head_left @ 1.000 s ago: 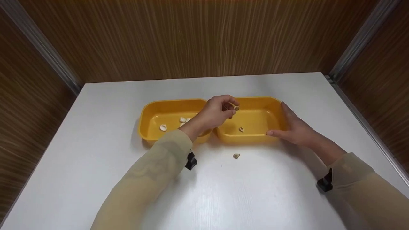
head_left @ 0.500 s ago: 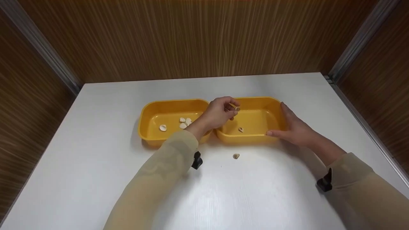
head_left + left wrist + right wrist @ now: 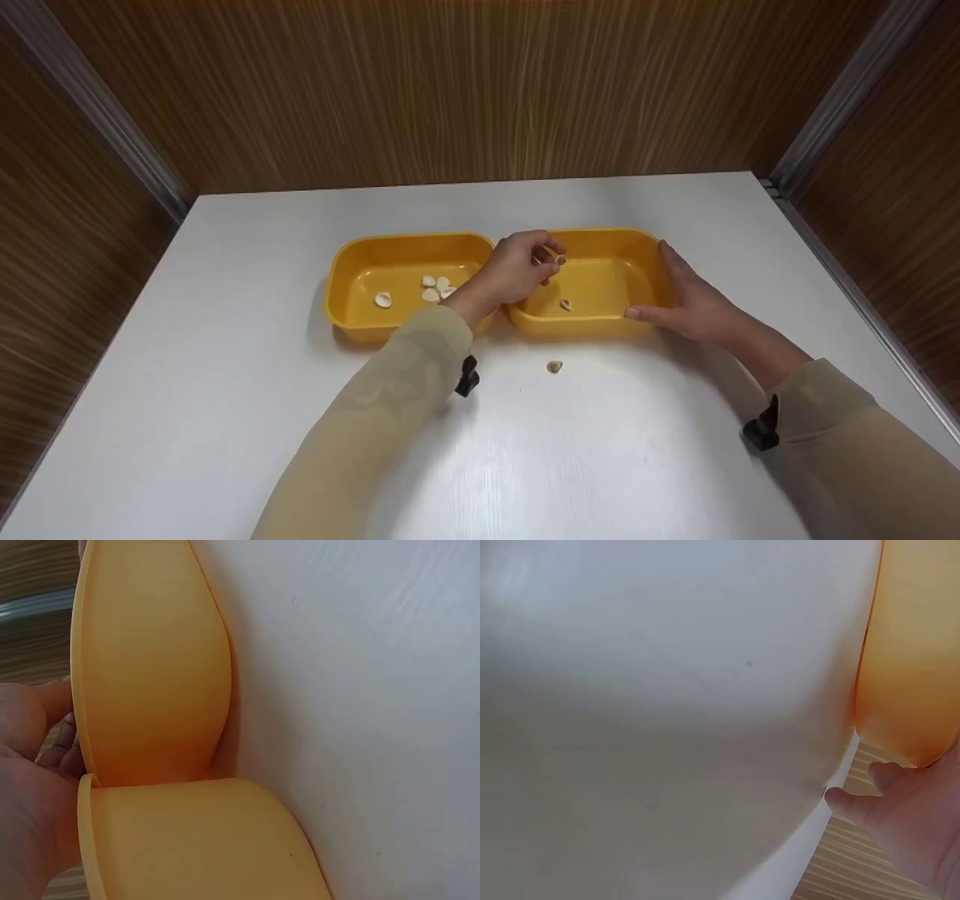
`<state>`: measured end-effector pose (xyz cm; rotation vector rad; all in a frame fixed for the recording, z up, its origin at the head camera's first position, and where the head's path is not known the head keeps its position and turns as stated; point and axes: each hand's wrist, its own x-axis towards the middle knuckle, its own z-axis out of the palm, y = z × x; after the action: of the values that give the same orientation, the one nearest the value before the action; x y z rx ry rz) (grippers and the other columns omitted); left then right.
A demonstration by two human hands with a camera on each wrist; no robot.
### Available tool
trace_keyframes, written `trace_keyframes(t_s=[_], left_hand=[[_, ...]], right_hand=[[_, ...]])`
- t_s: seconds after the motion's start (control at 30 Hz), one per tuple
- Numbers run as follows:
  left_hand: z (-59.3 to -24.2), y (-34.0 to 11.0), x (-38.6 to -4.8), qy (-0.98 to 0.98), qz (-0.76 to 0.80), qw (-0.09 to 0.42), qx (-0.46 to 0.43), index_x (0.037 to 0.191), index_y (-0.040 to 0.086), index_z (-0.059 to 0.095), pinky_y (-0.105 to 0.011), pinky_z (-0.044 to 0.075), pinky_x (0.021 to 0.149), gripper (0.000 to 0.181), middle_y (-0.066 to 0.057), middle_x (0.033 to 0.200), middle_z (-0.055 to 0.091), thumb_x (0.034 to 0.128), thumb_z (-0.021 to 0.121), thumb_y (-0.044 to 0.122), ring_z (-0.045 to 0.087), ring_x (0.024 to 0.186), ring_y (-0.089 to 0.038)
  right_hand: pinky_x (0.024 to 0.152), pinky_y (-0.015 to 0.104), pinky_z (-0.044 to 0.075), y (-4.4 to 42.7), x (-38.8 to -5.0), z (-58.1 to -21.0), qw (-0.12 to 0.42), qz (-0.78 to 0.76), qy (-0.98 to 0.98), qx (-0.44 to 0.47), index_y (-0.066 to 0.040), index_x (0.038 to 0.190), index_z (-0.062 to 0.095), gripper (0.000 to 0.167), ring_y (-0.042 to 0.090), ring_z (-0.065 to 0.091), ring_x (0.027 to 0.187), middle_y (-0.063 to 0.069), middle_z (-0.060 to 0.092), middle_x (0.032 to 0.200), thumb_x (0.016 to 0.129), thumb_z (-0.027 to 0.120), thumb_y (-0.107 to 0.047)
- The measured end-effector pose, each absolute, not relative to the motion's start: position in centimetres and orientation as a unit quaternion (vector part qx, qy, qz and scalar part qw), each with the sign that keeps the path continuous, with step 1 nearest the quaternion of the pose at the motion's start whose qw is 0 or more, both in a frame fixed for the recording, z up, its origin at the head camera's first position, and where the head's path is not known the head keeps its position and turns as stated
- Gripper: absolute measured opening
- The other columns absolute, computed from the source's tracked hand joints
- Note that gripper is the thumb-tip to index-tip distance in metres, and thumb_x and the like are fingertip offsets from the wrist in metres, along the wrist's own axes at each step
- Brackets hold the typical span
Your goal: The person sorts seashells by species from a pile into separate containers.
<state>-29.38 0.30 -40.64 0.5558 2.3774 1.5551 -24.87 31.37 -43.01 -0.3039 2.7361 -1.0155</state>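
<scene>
Between the thumb and fingers of my left hand (image 3: 517,268) is a small pale-and-brown shell (image 3: 561,259), held above the left part of the right yellow bin (image 3: 600,327). Inside that bin lies another small shell (image 3: 566,305). My right hand (image 3: 697,304) rests against the bin's right end, its fingers lying straight along the side and its thumb touching the front rim. The left yellow bin (image 3: 352,330) contains several white shells (image 3: 429,295), some partly behind my left forearm. In the left wrist view, the bin walls hide most of the fingers, and the pinched shell does not show.
A loose shell (image 3: 554,366) lies on the white table (image 3: 525,465) in front of the right bin. Both bins stand side by side. Wood-grain panels (image 3: 465,90) rise behind the table and at its left and right.
My left hand has shifted slightly right and toward me, still pinching the shell. More white shells show beside its forearm. My right hand has stayed in place.
</scene>
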Motion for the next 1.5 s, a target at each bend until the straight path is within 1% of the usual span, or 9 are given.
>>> trace_keyframes(t_s=[0.17, 0.3, 0.43, 0.7, 0.83, 1.03, 1.2, 1.37, 1.5], left_hand=[[-40.8, 0.5, -29.5, 0.82, 0.523, 0.115, 0.203, 0.13, 0.001, 0.07, -0.022, 0.054, 0.071, 0.025, -0.004, 0.102, 0.068, 0.1047, 0.066, 0.003, 0.064, 0.081, -0.015], [-40.8, 0.5, -29.5, 0.821, 0.522, 0.109, 0.205, 0.13, 0.002, 0.07, -0.022, 0.051, 0.068, 0.026, -0.005, 0.099, 0.068, 0.1048, 0.066, 0.003, 0.066, 0.085, -0.021], [-40.7, 0.5, -29.3, 0.824, 0.521, 0.105, 0.198, 0.13, 0.005, 0.07, -0.021, 0.052, 0.07, 0.026, -0.006, 0.098, 0.066, 0.1051, 0.065, 0.003, 0.068, 0.091, -0.025], [-39.5, 0.7, -28.4, 0.823, 0.526, 0.104, 0.187, 0.127, 0.011, 0.071, -0.022, 0.055, 0.073, 0.023, -0.003, 0.101, 0.065, 0.1049, 0.068, 0.009, 0.064, 0.084, -0.015], [-38.6, 0.8, -27.7, 0.818, 0.526, 0.103, 0.209, 0.126, 0.01, 0.071, -0.022, 0.055, 0.073, 0.022, -0.003, 0.101, 0.066, 0.1046, 0.069, 0.009, 0.064, 0.083, -0.015], [-37.6, 0.3, -26.2, 0.808, 0.525, 0.117, 0.24, 0.125, 0.009, 0.071, -0.023, 0.055, 0.07, 0.021, -0.009, 0.103, 0.069, 0.104, 0.07, 0.01, 0.064, 0.082, -0.015], [-37.7, 0.0, -24.6, 0.806, 0.516, 0.138, 0.257, 0.123, 0.01, 0.071, -0.022, 0.053, 0.068, 0.019, -0.004, 0.098, 0.067, 0.104, 0.07, 0.011, 0.064, 0.082, -0.018], [-38.0, -0.1, -23.2, 0.812, 0.49, 0.141, 0.285, 0.121, 0.01, 0.074, -0.02, 0.052, 0.07, 0.019, 0.001, 0.094, 0.067, 0.1025, 0.072, 0.009, 0.062, 0.08, -0.016], [-38.4, -0.1, -22.1, 0.813, 0.472, 0.151, 0.305, 0.121, 0.009, 0.074, -0.02, 0.052, 0.073, 0.02, 0.002, 0.094, 0.067, 0.1018, 0.072, 0.007, 0.063, 0.084, -0.016]], right_hand=[[0.124, 0.07, 0.013, 31.5, -24.8, -43.0, 0.107, -0.345, 0.927, -0.099, -0.014, 0.169, -0.015, 0.134, 0.046, 0.01, 0.159, 0.016, -0.005, 0.177, 0.088, 0.082, -0.058], [0.124, 0.069, 0.013, 31.4, -24.9, -42.9, 0.111, -0.343, 0.927, -0.1, -0.013, 0.169, -0.016, 0.133, 0.046, 0.009, 0.16, 0.017, -0.007, 0.177, 0.089, 0.081, -0.057], [0.124, 0.069, 0.016, 31.3, -24.9, -42.9, 0.112, -0.339, 0.929, -0.1, -0.014, 0.169, -0.017, 0.133, 0.046, 0.012, 0.159, 0.018, -0.006, 0.177, 0.09, 0.081, -0.057], [0.123, 0.07, 0.016, 31.5, -25.1, -43.0, 0.114, -0.334, 0.931, -0.096, -0.015, 0.169, -0.017, 0.134, 0.046, 0.015, 0.157, 0.018, -0.004, 0.177, 0.089, 0.08, -0.059], [0.124, 0.07, 0.016, 31.6, -25.2, -42.9, 0.111, -0.336, 0.93, -0.1, -0.016, 0.169, -0.017, 0.133, 0.046, 0.018, 0.156, 0.019, -0.003, 0.177, 0.09, 0.081, -0.057], [0.123, 0.07, 0.016, 31.6, -25.3, -42.8, 0.111, -0.338, 0.93, -0.099, -0.016, 0.169, -0.016, 0.133, 0.047, 0.017, 0.157, 0.019, -0.002, 0.177, 0.089, 0.081, -0.056], [0.123, 0.071, 0.015, 31.6, -25.4, -42.7, 0.112, -0.337, 0.93, -0.098, -0.014, 0.169, -0.016, 0.132, 0.048, 0.015, 0.157, 0.019, -0.003, 0.177, 0.089, 0.081, -0.056], [0.123, 0.071, 0.015, 31.6, -25.5, -42.9, 0.106, -0.333, 0.931, -0.103, -0.012, 0.169, -0.015, 0.131, 0.048, 0.014, 0.158, 0.018, -0.003, 0.177, 0.091, 0.082, -0.052], [0.124, 0.07, 0.013, 31.6, -25.5, -42.9, 0.105, -0.328, 0.933, -0.101, -0.013, 0.169, -0.016, 0.132, 0.048, 0.011, 0.159, 0.019, -0.004, 0.177, 0.09, 0.081, -0.056]])
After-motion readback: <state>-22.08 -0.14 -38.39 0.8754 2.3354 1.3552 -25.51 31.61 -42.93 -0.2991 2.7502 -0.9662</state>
